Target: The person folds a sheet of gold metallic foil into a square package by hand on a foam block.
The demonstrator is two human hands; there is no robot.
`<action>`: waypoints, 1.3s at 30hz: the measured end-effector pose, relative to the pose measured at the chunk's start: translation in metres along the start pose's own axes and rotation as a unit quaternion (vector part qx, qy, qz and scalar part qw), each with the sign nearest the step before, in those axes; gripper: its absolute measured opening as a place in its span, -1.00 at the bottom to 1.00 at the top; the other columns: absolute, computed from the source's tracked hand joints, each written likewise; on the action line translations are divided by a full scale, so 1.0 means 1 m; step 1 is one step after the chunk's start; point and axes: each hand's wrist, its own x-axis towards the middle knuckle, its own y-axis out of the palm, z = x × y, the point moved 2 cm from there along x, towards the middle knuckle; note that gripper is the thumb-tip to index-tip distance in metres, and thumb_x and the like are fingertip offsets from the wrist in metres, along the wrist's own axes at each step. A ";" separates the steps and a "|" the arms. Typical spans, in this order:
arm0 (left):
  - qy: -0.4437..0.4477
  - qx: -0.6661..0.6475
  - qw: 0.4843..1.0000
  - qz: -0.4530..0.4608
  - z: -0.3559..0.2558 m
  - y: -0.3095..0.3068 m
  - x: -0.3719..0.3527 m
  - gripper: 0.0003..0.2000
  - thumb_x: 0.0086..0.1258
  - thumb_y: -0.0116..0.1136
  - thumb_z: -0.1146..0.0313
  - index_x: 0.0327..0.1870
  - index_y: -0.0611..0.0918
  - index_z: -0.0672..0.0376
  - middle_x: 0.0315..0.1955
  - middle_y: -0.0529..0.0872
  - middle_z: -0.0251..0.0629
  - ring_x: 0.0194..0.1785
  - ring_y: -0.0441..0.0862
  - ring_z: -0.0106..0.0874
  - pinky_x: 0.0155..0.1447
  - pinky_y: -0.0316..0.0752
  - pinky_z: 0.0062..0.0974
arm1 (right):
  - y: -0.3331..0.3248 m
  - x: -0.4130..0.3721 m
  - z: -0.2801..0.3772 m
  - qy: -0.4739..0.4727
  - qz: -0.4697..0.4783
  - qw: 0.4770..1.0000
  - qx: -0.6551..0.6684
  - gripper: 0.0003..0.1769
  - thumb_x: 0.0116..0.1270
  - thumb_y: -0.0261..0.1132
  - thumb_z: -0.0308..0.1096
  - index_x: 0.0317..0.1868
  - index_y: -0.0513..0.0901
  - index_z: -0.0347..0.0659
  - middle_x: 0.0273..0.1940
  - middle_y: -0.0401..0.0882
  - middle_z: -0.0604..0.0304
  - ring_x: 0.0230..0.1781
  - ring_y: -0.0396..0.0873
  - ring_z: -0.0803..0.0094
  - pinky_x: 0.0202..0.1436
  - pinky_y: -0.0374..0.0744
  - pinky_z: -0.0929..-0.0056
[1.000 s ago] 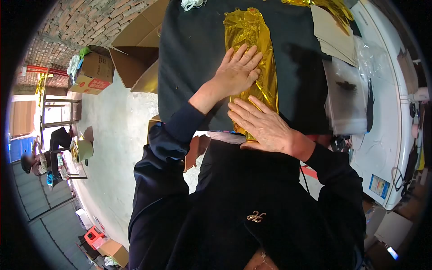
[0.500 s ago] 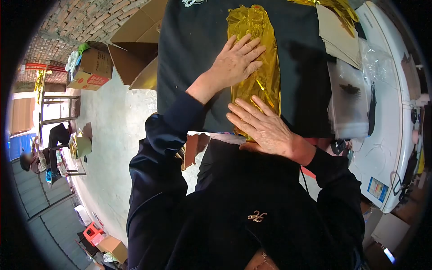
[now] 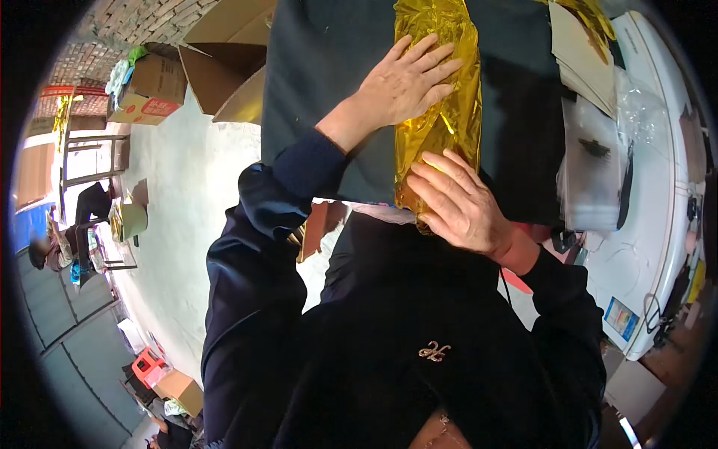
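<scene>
A long, crinkled strip of shiny gold foil (image 3: pixel 437 112), folded flat, lies lengthwise on a dark cloth-covered surface (image 3: pixel 333 67). Its near end reaches the front edge, close to my body. My left hand (image 3: pixel 400 86) rests palm down across the upper part, fingers spread and stretched over the foil. Nearer to me, my right hand (image 3: pixel 464 206) lies on the lower end with its fingers extended and slightly bent. The right thumb is by the foil's near tip. What lies under the palms is hidden.
On the right are stacked beige sheets (image 3: pixel 580 63), clear plastic bags (image 3: pixel 594 172) and a white appliance-like surface (image 3: pixel 654 217). Open cardboard (image 3: pixel 224 82) stands left of the work surface, with a carton (image 3: pixel 153 90) beyond. Another person (image 3: pixel 52 251) sits at the far left.
The view has shifted, and the foil's far end has left the frame. My right fingers have drawn closer together and bent a little at the near end. My left hand still lies on the foil.
</scene>
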 end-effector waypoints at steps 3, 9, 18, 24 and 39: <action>0.001 -0.004 1.000 -0.008 -0.001 0.000 0.000 -0.47 0.72 -0.13 -0.01 0.59 0.41 -0.04 0.56 0.40 -0.22 0.68 0.18 -0.14 0.73 0.00 -0.08 | 0.004 -0.004 0.001 -0.007 -0.005 1.000 -0.028 -0.35 0.23 0.50 -0.30 0.32 0.59 -0.30 0.29 0.55 0.01 0.40 0.47 0.07 0.63 0.30 -0.09; 0.002 -0.038 0.999 -0.019 0.002 0.000 0.000 -0.48 0.72 -0.12 -0.01 0.57 0.44 -0.03 0.56 0.40 -0.20 0.69 0.16 -0.15 0.73 -0.02 -0.07 | 0.012 -0.001 0.004 0.010 0.006 0.999 -0.043 -0.37 0.22 0.51 -0.21 0.28 0.63 -0.24 0.22 0.53 0.05 0.33 0.46 0.10 0.53 0.37 -0.11; 0.000 -0.052 0.999 0.010 0.000 -0.001 0.000 -0.44 0.68 -0.07 -0.09 0.58 0.44 -0.06 0.58 0.39 -0.23 0.69 0.16 -0.18 0.73 -0.04 -0.03 | 0.019 -0.001 0.004 0.020 0.039 0.997 -0.069 -0.38 0.29 0.45 -0.06 0.33 0.64 -0.08 0.21 0.50 0.10 0.35 0.38 0.08 0.52 0.33 -0.12; -0.001 -0.036 0.999 0.017 -0.003 0.001 -0.001 -0.42 0.67 -0.08 -0.11 0.59 0.42 -0.08 0.59 0.38 -0.27 0.69 0.16 -0.19 0.74 -0.05 -0.03 | 0.024 -0.001 0.005 0.010 0.042 0.993 -0.107 -0.42 0.33 0.37 -0.07 0.33 0.64 -0.07 0.19 0.50 0.14 0.31 0.40 0.12 0.50 0.34 -0.11; 0.000 -0.017 0.999 0.028 -0.004 -0.001 -0.001 -0.44 0.68 -0.09 -0.08 0.60 0.40 -0.09 0.59 0.38 -0.26 0.68 0.21 -0.23 0.72 0.02 -0.07 | 0.012 0.003 0.004 -0.031 0.048 0.997 -0.047 -0.22 0.12 0.57 -0.01 0.36 0.61 -0.06 0.25 0.51 0.08 0.35 0.42 0.06 0.50 0.35 -0.16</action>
